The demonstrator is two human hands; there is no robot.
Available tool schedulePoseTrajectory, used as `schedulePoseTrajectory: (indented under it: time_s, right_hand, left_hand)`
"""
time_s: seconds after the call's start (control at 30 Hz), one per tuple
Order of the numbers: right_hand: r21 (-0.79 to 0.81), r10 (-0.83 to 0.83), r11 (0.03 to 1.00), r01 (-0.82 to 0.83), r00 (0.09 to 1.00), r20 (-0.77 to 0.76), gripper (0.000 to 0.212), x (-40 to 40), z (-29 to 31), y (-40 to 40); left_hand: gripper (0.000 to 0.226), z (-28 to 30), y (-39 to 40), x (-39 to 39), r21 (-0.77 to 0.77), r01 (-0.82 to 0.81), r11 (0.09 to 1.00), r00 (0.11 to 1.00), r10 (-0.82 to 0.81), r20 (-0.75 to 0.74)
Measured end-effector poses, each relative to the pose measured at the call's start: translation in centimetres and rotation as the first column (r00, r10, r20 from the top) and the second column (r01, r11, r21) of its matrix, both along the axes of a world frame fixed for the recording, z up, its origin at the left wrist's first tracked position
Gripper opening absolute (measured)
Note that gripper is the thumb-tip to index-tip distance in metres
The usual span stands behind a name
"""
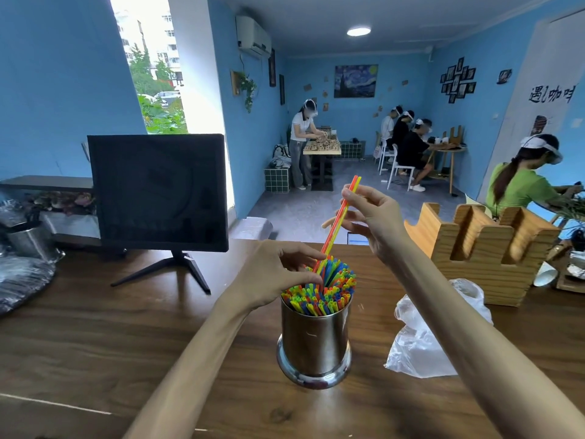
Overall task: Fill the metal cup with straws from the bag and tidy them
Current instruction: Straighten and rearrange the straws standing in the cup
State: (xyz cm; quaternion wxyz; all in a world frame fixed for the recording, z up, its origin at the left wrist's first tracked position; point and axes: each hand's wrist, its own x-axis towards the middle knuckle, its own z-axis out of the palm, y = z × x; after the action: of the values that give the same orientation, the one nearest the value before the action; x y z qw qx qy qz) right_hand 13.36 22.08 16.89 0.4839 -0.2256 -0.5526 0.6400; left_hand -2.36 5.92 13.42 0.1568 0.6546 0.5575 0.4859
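A shiny metal cup [315, 340] stands on the wooden counter [126, 343], packed with several coloured straws [326, 291] in red, yellow, green and blue. My right hand [372, 221] pinches a red and a yellow straw [340, 221] that slant down into the cup's far side. My left hand [278, 274] rests at the cup's left rim, its fingers touching the straw tops near where the two held straws enter. A crumpled clear plastic bag [424, 340] lies to the right of the cup, partly behind my right forearm.
A dark monitor [158, 191] on a stand sits at the back left of the counter. A wooden slotted holder [484, 248] stands at the back right. A metal bucket [30, 240] is at the far left. Several people work at tables beyond the counter.
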Motion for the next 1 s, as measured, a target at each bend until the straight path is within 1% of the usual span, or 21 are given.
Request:
schedulePoseTrajectory:
  time_s: [0.1,0.2,0.4,0.5,0.6,0.73,0.8,0.9,1.0]
  right_hand:
    - [0.064,-0.017,0.998,0.016,1.0,0.025,0.017,0.2,0.3,-0.1]
    - [0.124,-0.027,0.992,0.021,0.999,0.044,0.011,0.3,0.5,-0.3]
    - [0.177,-0.051,0.984,0.032,0.993,0.104,0.019,0.6,0.5,-0.5]
    - [0.192,-0.062,0.981,0.041,0.993,0.105,0.017,0.4,0.5,-0.5]
    - [0.212,-0.091,0.975,0.07,0.992,0.09,0.015,0.3,0.3,-0.5]
    - [0.217,-0.131,0.969,0.116,0.99,0.055,0.013,0.5,0.1,-0.4]
    - [0.258,-0.121,0.961,0.104,0.991,0.051,0.012,0.5,0.2,-0.7]
    - [0.417,-0.092,0.908,0.051,0.993,0.079,0.013,0.3,0.4,-1.5]
    - [0.596,-0.042,0.799,-0.082,0.981,0.191,0.013,-0.1,0.4,-2.6]
  left_hand:
    - [0.042,-0.2,0.1,0.1,-0.014,-0.005,1.0,1.0,0.005,-0.003]
    - [0.037,-0.1,0.1,0.2,-0.057,0.007,0.998,0.999,-0.01,-0.038]
    - [0.034,0.2,-0.3,0.2,-0.072,0.019,0.997,0.999,-0.022,-0.034]
    - [0.035,0.2,-0.6,0.2,-0.072,0.023,0.997,0.999,-0.025,-0.036]
    - [0.032,0.2,-0.7,0.2,-0.025,0.012,1.0,1.0,-0.013,-0.026]
    - [0.024,0.5,-1.1,-0.2,0.007,-0.023,1.0,0.994,0.022,0.103]
    - [0.021,0.8,-1.0,-0.2,0.064,-0.045,0.997,0.987,0.035,0.157]
    - [0.016,1.6,-0.7,0.0,0.2,-0.104,0.974,0.974,0.059,0.216]
    - [0.011,2.8,0.1,0.4,0.306,-0.211,0.929,0.939,0.105,0.329]
